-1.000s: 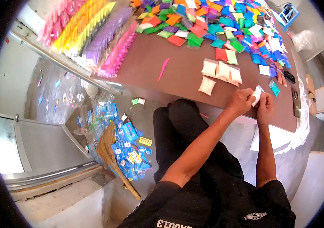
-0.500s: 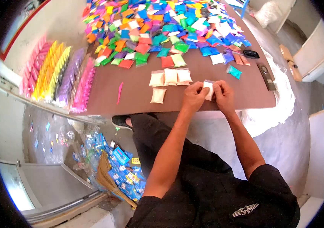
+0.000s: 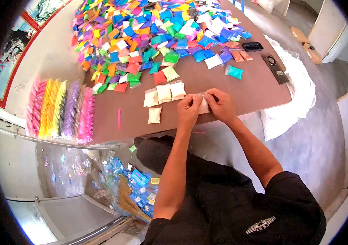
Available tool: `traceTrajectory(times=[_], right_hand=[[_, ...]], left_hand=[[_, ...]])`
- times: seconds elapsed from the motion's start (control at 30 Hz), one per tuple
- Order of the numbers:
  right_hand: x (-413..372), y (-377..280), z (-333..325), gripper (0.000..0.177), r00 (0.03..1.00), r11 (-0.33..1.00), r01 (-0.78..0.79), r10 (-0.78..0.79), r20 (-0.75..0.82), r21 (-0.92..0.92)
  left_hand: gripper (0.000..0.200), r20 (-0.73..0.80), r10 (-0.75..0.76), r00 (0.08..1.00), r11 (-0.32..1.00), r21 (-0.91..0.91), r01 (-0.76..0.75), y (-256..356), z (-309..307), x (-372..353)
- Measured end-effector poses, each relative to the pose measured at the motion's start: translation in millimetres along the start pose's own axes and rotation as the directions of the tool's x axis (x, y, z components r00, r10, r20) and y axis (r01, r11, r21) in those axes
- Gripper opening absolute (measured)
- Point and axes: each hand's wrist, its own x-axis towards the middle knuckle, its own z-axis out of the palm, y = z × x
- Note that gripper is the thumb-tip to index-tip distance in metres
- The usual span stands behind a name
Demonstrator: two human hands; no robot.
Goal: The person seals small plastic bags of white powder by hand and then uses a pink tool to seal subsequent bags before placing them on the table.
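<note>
Between my two hands a small cream-coloured packet [image 3: 203, 107] is pinched near its top, just over the table's front edge. My left hand [image 3: 188, 108] grips its left side with the fingers curled in. On the other side my right hand [image 3: 221, 104] pinches the upper right corner with thumb and fingers. The fingers partly cover the packet. Left of my hands, cream packets [image 3: 164, 93] lie in a row, touching one another. A single cream packet [image 3: 154, 115] lies just below that row.
A big heap of colourful packets [image 3: 141, 36] covers the back of the brown table [image 3: 137, 118]. Bundled coloured packets [image 3: 61, 110] stand at the left. A teal packet [image 3: 234, 72], a black case [image 3: 252, 46] and a dark flat device [image 3: 275, 69] lie at the right. A broom [image 3: 129, 200] rests among litter below.
The camera view has turned, so the table appears shifted left and tilted. Both hands still pinch the packet, which is now lower between them and more covered by the fingers.
</note>
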Motion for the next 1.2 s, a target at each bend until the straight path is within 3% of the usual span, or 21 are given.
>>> traceTrajectory(times=[0.07,0.2,0.33,0.4,0.5,0.63,0.7,0.83,0.9,1.03,1.1,1.2], right_hand=[[2,0,0,0.016,1.0,1.0,-0.011,0.011,0.003,0.008],[1,-2,2,0.015,0.999,0.999,-0.035,0.035,0.001,0.01],[-2,-3,-1,0.016,0.998,0.998,-0.06,0.06,0.012,0.02],[-1,-2,-2,0.017,0.995,0.993,-0.082,0.076,0.068,0.085],[-4,-2,-2,0.013,0.989,0.995,-0.076,0.066,0.136,0.065],[-5,6,0,0.013,0.984,0.982,-0.118,0.095,0.152,0.148],[-5,4,2,0.015,0.988,0.966,-0.128,0.105,0.112,0.225],[-8,4,0,0.013,0.985,0.973,-0.136,0.113,0.132,0.185],[-8,4,1,0.011,0.99,0.959,-0.123,0.101,0.099,0.255],[-8,0,-2,0.011,0.982,0.966,-0.165,0.142,0.122,0.201],[-7,-3,-1,0.011,0.994,0.99,-0.09,0.083,0.066,0.111],[-7,-3,-1,0.012,0.99,0.98,-0.135,0.129,0.049,0.147]], left_hand=[[0.02,-0.066,-0.092,0.994,0.994,-0.064,0.088,15,3,-6],[0.021,-0.092,-0.15,0.984,0.989,-0.017,0.149,16,-5,-6],[0.022,-0.065,-0.093,0.994,0.994,-0.067,0.088,12,-3,-8],[0.021,-0.096,-0.047,0.994,0.999,0.003,0.047,13,-1,-7],[0.021,-0.116,-0.136,0.984,0.987,-0.106,0.124,15,-2,-7],[0.019,-0.103,-0.135,0.985,0.99,-0.041,0.132,19,-4,-11],[0.019,-0.079,-0.092,0.993,0.994,-0.07,0.087,18,-4,-13],[0.018,-0.041,-0.111,0.993,0.992,-0.073,0.108,14,-11,-14],[0.018,-0.029,-0.061,0.998,0.998,0.0,0.061,13,-12,-14],[0.018,-0.03,-0.08,0.996,0.997,-0.028,0.079,17,-9,-16],[0.018,-0.02,-0.09,0.996,0.996,0.002,0.09,22,-7,-16],[0.018,0.008,-0.141,0.99,0.99,0.011,0.141,23,-6,-16]])
